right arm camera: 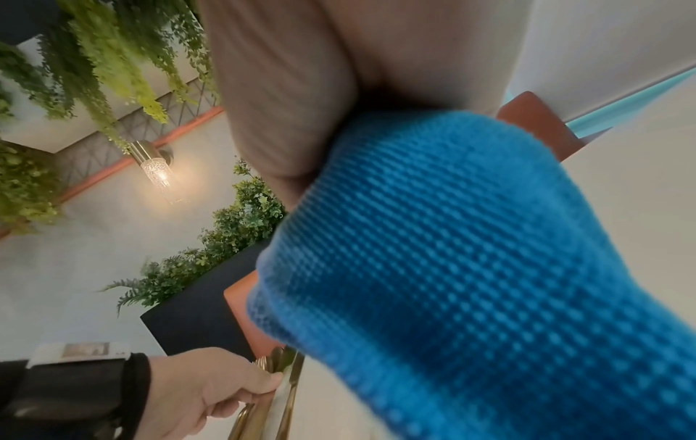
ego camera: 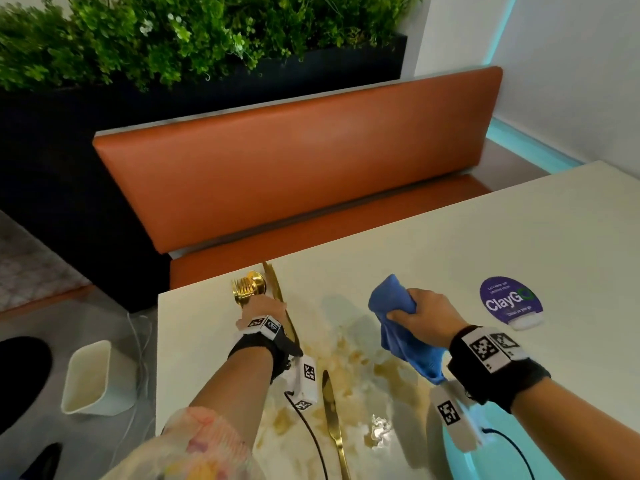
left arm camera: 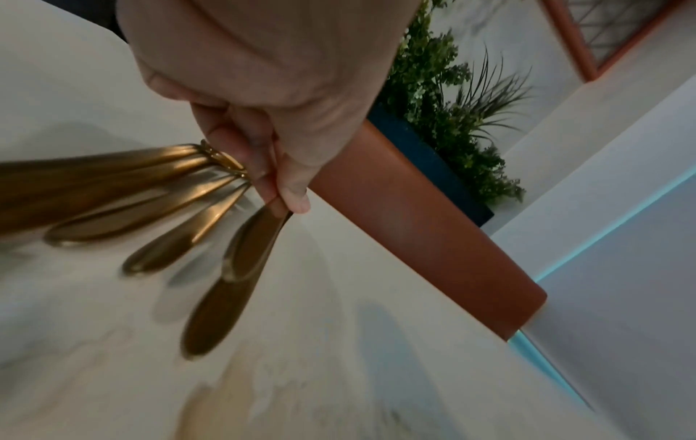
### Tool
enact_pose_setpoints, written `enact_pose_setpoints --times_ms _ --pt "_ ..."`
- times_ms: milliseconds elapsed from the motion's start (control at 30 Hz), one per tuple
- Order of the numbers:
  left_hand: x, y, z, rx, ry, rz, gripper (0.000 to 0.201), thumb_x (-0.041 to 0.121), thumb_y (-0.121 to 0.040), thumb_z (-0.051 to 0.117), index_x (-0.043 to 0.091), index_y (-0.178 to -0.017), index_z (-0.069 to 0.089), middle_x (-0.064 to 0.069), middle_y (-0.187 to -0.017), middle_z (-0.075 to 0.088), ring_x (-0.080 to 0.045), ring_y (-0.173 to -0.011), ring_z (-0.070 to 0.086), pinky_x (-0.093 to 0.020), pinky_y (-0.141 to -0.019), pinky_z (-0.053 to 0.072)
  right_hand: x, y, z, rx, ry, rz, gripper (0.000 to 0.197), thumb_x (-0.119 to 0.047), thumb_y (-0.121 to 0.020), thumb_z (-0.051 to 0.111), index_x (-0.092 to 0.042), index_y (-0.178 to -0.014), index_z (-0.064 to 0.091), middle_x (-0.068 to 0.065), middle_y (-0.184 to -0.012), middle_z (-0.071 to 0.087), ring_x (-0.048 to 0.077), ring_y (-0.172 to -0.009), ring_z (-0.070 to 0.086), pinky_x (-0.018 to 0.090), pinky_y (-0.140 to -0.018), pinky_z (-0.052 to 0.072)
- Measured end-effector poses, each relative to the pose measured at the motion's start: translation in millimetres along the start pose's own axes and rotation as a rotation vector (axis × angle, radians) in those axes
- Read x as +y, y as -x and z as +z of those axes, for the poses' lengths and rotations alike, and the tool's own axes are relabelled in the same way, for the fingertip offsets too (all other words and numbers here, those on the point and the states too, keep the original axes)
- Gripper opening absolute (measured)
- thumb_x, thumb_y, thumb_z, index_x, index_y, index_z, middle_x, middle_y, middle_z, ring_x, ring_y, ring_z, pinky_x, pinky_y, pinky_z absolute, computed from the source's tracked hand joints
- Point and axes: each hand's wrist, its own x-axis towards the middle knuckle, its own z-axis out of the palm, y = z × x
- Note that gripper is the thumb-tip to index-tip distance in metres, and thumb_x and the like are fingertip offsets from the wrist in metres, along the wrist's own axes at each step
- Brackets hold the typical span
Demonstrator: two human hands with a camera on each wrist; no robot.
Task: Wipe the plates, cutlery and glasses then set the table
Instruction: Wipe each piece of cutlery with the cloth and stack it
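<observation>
Head view shows the job at an early stage, as far as I can judge. The left hand (ego camera: 260,308) is curled round a bundle of gold cutlery (ego camera: 247,287), held by the necks so the fork and spoon heads stick up past the knuckles. In the left wrist view the handles (left arm camera: 158,208) fan out below the fingers (left arm camera: 263,166) over the pale surface (ego camera: 485,237). One long gold piece (ego camera: 277,289) lies along the far side of that hand, and whether it is gripped with the rest or lying loose I cannot tell. The right hand (ego camera: 427,315) is closed round a bunched blue cloth (ego camera: 393,299), lifted clear of the surface, with its tail hanging down towards the wrist.

Between the two hands, and nearer the body, the surface looks marked with brown patches (ego camera: 363,368); whether these are spills or a pattern in the top is unclear. A single gold knife (ego camera: 330,410) lies there, just inside the left forearm. A round purple sticker (ego camera: 509,301) sits beyond the right hand.

No plates or glasses are visible, and nothing is laid out as a place setting. The bundle appears unsorted, so wiping each piece looks still to do, as do the plates, the glasses and the whole setting.
</observation>
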Motion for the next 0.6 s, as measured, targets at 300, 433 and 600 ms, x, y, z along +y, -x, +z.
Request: enact_pose_setpoints --times_ms 300,433,600 --pt "-1.9 9.0 19.7 0.143 -0.183 0.043 0.046 0.049 -0.089 0.054 0.008 -0.108 0.061 -0.012 -0.120 0.061 -0.030 -0.117 0.052 -0.040 -0.099 0.039 20.8 8.3 2.1 0.055 -0.012 0.074 0.022 -0.027 -0.089 0.057 -0.005 -0.095 0.060 0.004 -0.082 0.059 0.020 -0.077 0.052 0.024 -0.065 0.035" --pt "7.4 37.2 17.3 0.147 -0.178 0.125 0.037 0.040 -0.091 0.050 0.008 -0.106 0.061 -0.012 -0.115 0.064 -0.031 -0.114 0.053 -0.040 -0.096 0.044 20.6 23.0 -7.2 0.081 -0.026 0.084 0.023 -0.027 -0.090 0.057 -0.006 -0.098 0.061 0.004 -0.083 0.059 0.020 -0.077 0.051 0.025 -0.064 0.035" --pt "16.3 93.2 36.9 -0.063 -0.186 0.187 0.030 0.024 -0.091 0.049 0.004 -0.110 0.063 -0.013 -0.120 0.062 -0.032 -0.114 0.057 -0.041 -0.096 0.049 20.8 51.7 -16.8 0.143 -0.045 0.094 0.027 -0.030 -0.089 0.057 -0.007 -0.103 0.062 0.007 -0.087 0.063 0.021 -0.078 0.052 0.024 -0.070 0.036"
